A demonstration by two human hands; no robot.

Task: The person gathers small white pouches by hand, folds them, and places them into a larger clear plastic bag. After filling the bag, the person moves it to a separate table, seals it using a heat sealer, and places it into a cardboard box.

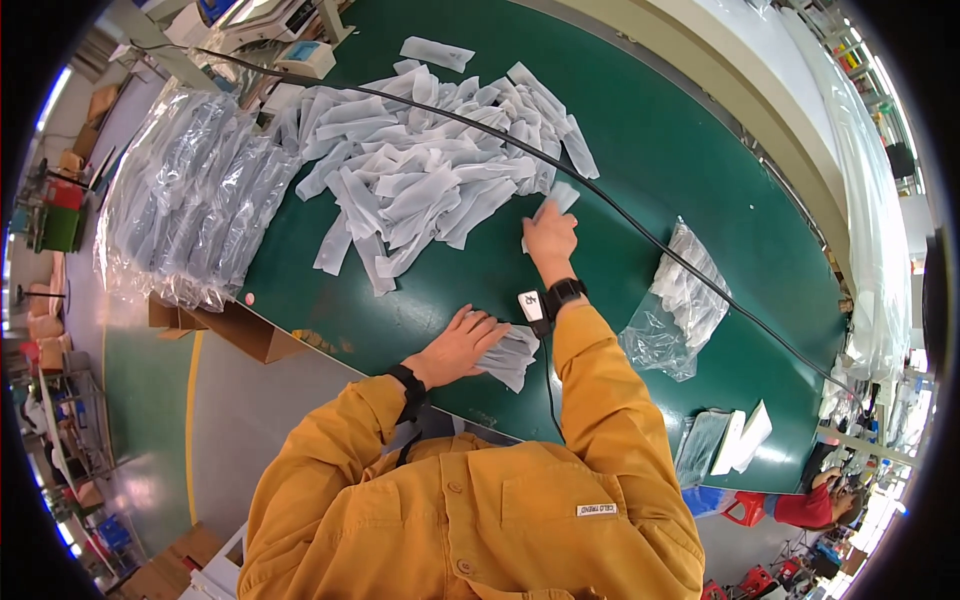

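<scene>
My right hand (551, 240) reaches out over the green table, its fingers closed around a frosted, translucent plastic sleeve (562, 194) that sticks out beyond them. Closer to my body, my left hand (460, 346) lies with fingers stretched over a small stack of similar sleeves (512, 358), pressing it on the tabletop. Ahead and to the left spreads a big loose pile of these sleeves (430, 165); my right hand is just off its near right edge. What the sleeves contain cannot be made out.
Clear bags packed with sleeves (190, 200) stand at the table's left edge, above an open cardboard box (255, 328). A black cable (640, 225) crosses the workspace. Beside my right wrist lies a small white corded device (533, 308). A crumpled clear bag (675, 310) sits to the right.
</scene>
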